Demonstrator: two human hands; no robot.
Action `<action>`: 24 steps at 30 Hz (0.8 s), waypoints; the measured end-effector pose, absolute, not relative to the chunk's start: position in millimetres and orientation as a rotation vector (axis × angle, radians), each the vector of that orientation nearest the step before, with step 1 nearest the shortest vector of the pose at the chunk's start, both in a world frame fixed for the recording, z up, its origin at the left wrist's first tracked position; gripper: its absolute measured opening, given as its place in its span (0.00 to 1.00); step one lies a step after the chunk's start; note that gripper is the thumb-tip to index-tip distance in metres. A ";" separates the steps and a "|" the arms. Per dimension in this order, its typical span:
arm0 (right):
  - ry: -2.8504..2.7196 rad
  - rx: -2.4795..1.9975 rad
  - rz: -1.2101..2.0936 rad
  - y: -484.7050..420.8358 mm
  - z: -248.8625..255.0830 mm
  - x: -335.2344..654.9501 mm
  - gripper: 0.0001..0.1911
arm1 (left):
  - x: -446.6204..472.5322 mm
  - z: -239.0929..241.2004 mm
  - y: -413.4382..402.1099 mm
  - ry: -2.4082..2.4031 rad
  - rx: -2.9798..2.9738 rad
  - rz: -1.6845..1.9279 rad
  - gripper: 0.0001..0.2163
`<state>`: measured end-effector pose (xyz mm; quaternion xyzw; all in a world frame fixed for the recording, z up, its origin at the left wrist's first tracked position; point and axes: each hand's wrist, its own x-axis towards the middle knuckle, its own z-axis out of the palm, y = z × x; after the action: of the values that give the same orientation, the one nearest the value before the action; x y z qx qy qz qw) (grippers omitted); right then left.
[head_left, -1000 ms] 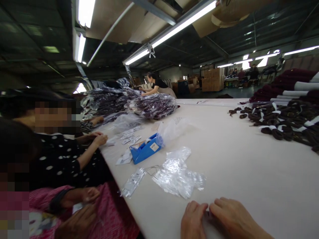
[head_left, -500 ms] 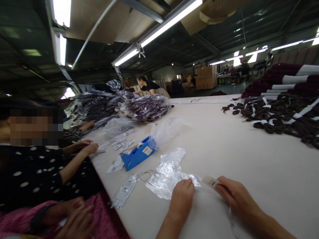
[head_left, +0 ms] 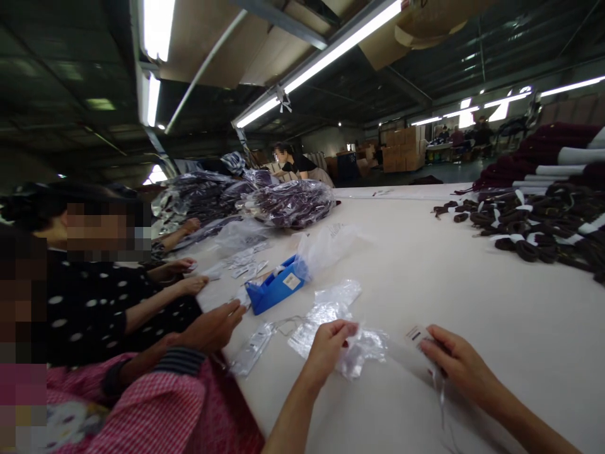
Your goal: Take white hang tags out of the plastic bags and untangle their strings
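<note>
My right hand [head_left: 456, 362] is closed on a pale hang tag [head_left: 414, 335] with small print, held over the table. A thin light string [head_left: 442, 400] dangles from it below the fingers. My left hand [head_left: 328, 347] has thumb and fingers pinched together over a loose pile of small clear plastic bags [head_left: 326, 315], and a bag's edge seems to be between the fingertips. Left of the pile lie bagged tags [head_left: 255, 347] with a looped string. Behind them stands a blue tape dispenser [head_left: 276, 287], with a larger translucent bag [head_left: 331, 249] against its far end.
Plastic-wrapped dark garments [head_left: 293, 203] are heaped at the far left. Dark bundles with white bands [head_left: 524, 221] lie at the right, beside stacked maroon pieces [head_left: 534, 154]. Two co-workers sit close on my left; a pink checked sleeve [head_left: 165, 400] and a hand [head_left: 215, 325] reach the table edge.
My left hand has risen slightly from the pile, fingers now pinched. My right hand has tilted the tag. The co-worker in pink has stretched a hand to the table. The view has swung left.
</note>
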<state>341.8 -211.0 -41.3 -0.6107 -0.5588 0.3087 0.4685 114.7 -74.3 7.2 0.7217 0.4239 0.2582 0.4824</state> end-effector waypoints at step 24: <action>-1.439 -1.317 1.045 -254.9 74.4 355.7 0.13 | 115.4 73.7 -160.6 0.681 1.502 0.518 0.04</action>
<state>355.7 -254.9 74.4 -0.5320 -0.5814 0.4222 0.4480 115.4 -160.6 73.7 0.6610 0.2997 0.2281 0.6490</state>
